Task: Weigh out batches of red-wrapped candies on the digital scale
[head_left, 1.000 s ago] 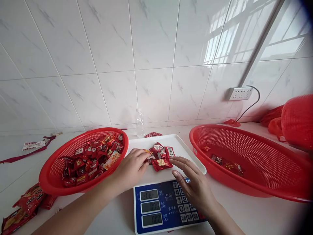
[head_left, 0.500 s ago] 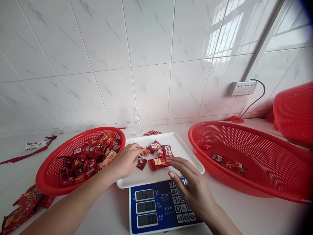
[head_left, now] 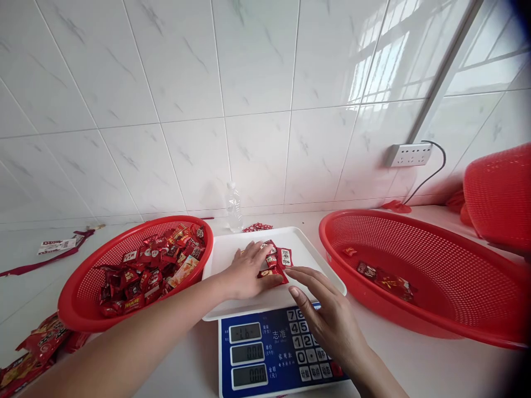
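My left hand (head_left: 251, 271) lies spread over several small red snack packets (head_left: 271, 260) on the white tray (head_left: 305, 240) of a kitchen scale. Its palm and fingers hide part of them. One packet with a white label (head_left: 286, 256) shows at the right of the group. My right hand (head_left: 326, 309) hovers at the tray's right front, above the blue keypad panel (head_left: 282, 354), fingers stretched out and holding nothing. Its fingertips are close to the packets; whether they touch I cannot tell.
On the left stands a red basket (head_left: 68, 287) full of wrapped snacks. Another red basket (head_left: 373, 218) on the right holds a few packets. A clear bottle (head_left: 234, 207) stands by the wall, below a power strip (head_left: 410, 155). Larger red packages (head_left: 45, 337) lie front left.
My left hand has moved right across the tray, from the packets' left side to over them, its fingers now spread. My right hand has barely moved.
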A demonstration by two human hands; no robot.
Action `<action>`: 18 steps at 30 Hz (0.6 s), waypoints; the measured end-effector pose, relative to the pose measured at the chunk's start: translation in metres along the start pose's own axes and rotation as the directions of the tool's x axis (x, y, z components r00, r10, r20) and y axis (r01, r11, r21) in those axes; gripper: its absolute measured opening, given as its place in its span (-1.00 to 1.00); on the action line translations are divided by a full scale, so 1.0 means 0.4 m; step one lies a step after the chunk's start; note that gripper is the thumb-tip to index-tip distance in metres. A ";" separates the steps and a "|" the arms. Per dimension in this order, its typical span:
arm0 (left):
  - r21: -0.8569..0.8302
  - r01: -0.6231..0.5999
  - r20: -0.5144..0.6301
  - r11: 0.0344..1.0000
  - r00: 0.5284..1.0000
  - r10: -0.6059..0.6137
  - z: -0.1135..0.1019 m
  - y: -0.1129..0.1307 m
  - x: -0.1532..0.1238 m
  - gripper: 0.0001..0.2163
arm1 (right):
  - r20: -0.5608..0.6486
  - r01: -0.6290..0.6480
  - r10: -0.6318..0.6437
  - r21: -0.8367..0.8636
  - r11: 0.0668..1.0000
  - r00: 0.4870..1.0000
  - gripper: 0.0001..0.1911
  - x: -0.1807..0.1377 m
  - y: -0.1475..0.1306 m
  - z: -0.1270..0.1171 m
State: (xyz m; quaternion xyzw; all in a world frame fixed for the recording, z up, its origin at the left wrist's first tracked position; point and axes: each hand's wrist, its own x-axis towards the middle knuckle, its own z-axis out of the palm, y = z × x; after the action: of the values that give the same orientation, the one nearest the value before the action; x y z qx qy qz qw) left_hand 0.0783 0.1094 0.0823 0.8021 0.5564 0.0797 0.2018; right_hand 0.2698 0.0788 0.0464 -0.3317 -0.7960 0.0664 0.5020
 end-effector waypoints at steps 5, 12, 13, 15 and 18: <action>0.085 0.043 0.012 0.995 0.999 -0.044 0.007 0.019 0.068 -0.24 | 0.010 -0.045 0.045 0.027 0.999 0.999 -0.75 0.003 0.003 -0.007; 0.152 -0.101 -0.025 0.983 0.994 0.105 0.022 0.023 0.084 -0.49 | -0.009 -0.068 0.068 0.027 0.997 0.998 -0.76 0.001 0.012 -0.004; 0.139 -0.141 -0.027 0.980 0.989 0.146 0.015 0.018 0.078 -0.53 | -0.007 -0.075 0.075 0.027 0.997 0.997 -0.76 0.000 0.013 -0.003; 0.103 -0.247 -0.009 0.964 0.968 0.249 -0.009 0.006 0.064 -0.58 | -0.003 -0.089 0.089 0.032 0.996 0.996 -0.75 0.000 0.012 -0.003; 0.058 -0.366 0.123 0.929 0.926 0.357 -0.065 -0.018 0.040 -0.63 | 0.005 -0.098 0.098 0.029 0.995 0.995 -0.74 0.001 0.009 -0.004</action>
State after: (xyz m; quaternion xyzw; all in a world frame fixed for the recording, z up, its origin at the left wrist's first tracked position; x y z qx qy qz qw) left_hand 0.0688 0.1326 0.1013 0.9015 0.3898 0.0487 0.1817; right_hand 0.2726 0.0812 0.0458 -0.3628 -0.7787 0.1029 0.5014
